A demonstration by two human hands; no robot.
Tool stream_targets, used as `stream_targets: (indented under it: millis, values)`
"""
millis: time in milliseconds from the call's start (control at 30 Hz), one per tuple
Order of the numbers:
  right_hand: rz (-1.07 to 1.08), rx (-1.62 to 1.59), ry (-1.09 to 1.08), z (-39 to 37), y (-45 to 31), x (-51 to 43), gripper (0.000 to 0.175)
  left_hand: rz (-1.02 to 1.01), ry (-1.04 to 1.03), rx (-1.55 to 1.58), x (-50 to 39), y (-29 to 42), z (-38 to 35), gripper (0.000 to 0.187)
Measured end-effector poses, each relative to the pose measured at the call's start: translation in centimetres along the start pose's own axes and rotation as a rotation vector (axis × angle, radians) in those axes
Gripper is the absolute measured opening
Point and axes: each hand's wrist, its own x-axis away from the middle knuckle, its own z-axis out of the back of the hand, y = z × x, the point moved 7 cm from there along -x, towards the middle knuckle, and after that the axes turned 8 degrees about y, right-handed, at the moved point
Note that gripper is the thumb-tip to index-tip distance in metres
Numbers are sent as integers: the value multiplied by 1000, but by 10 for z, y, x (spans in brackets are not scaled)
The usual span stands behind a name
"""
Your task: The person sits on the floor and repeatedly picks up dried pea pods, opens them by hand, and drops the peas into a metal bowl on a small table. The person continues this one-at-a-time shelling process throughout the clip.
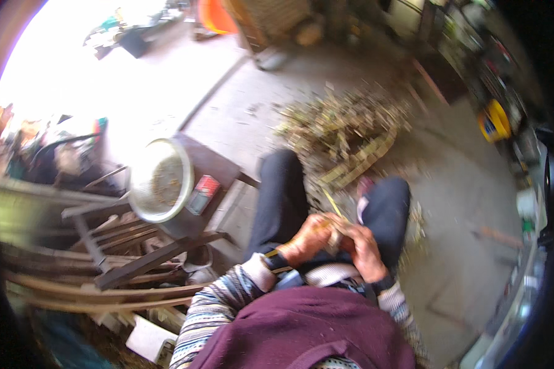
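My left hand (307, 240) and my right hand (362, 246) meet above my lap, fingers closed around a pale, dry plant piece (334, 237), perhaps a husk or pod; blur hides its exact kind. A thin yellow-green strip (333, 203) sticks up from between the hands, away from my body. Beyond my knees, a heap of dry plant stalks and husks (341, 124) lies on the concrete floor. On my left, a round pale colander-like basket (161, 180) with small yellowish bits inside rests on a dark wooden stool (212, 157).
A red and dark box (204, 194) lies beside the basket. Lower left are a wooden frame (157, 260), long boards (106, 293) and a white container (148, 339). A yellow container (495, 121) stands among clutter at right. An orange tub (217, 16) is at the top.
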Motion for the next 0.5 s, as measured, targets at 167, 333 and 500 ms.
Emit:
stream_targets:
  millis: [167,333,500]
  values:
    - [-102,-231,-62,-8,4,-8,22,-23,22,-105,-4,-25,12,17]
    - [-248,-418,-96,-3,29,-11,18,175,3,-410,1,-42,25,17]
    - [-361,-417,-129,3,38,-8,13,99,-21,-471,5,-22,16,19]
